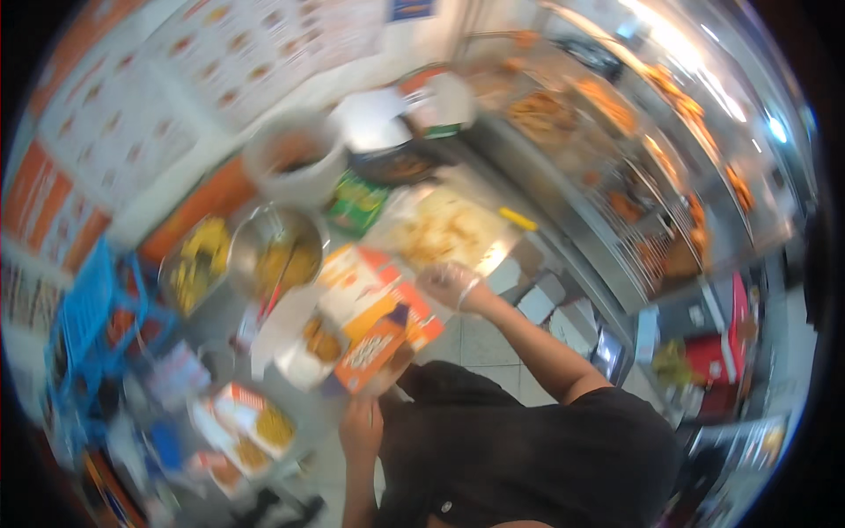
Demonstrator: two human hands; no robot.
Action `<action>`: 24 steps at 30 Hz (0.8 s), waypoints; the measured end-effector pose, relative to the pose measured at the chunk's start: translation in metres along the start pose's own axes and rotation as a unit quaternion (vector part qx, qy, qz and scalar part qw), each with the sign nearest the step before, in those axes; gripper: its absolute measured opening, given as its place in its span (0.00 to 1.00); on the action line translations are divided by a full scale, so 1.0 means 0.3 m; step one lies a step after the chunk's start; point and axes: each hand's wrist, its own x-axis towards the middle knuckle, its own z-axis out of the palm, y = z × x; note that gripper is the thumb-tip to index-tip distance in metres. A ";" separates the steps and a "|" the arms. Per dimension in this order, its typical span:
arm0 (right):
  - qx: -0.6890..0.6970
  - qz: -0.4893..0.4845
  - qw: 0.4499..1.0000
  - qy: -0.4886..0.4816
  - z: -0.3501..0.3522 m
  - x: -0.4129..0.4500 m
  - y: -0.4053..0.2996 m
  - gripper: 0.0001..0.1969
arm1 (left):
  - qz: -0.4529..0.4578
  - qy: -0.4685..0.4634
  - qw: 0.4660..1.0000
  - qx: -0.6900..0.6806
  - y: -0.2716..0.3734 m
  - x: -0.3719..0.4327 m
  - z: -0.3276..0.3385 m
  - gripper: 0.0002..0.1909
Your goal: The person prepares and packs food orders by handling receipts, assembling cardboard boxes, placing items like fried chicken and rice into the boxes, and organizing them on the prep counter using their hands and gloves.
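Motion blur softens the whole view. My left hand (362,426) is at the near edge of an orange and white printed cardboard food box (360,290), its fingers partly hidden; I cannot tell whether it grips the box. Pieces of brown fried food (321,340) lie on the white paper inside the box's left part. My right hand (450,285), in a clear plastic glove, is beside the box's right edge, at the near side of a cutting board (492,228) with pale scraps on it. Its fingers look curled, and whether they hold anything is unclear.
A steel bowl (277,251) holds yellowish food and a red-handled utensil. Left of it is a tray of yellow food (195,264). Smaller filled boxes (254,429) stand near left. A yellow-handled tool (518,218) lies by the board. A heated display case (594,165) borders the right.
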 end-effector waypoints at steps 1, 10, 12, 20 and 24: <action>0.029 0.051 0.998 -0.004 -0.010 -0.097 0.068 0.12 | -0.031 -0.129 0.991 0.011 -0.035 -0.087 -0.023 0.11; -0.011 -0.026 0.982 0.188 -0.077 -0.417 0.447 0.11 | -0.072 -0.474 0.877 0.030 -0.002 0.139 0.353 0.19; 0.069 0.045 0.987 0.138 -0.188 -0.413 0.537 0.10 | -0.063 -0.492 0.868 0.024 0.137 0.264 0.400 0.20; 0.173 0.170 0.949 0.203 -0.752 -0.649 0.826 0.10 | 0.028 -0.533 0.834 -0.142 0.917 0.731 0.572 0.20; 0.167 0.198 0.936 0.237 -0.876 -0.762 0.948 0.10 | 0.339 -0.273 0.869 -0.235 1.602 1.011 0.623 0.17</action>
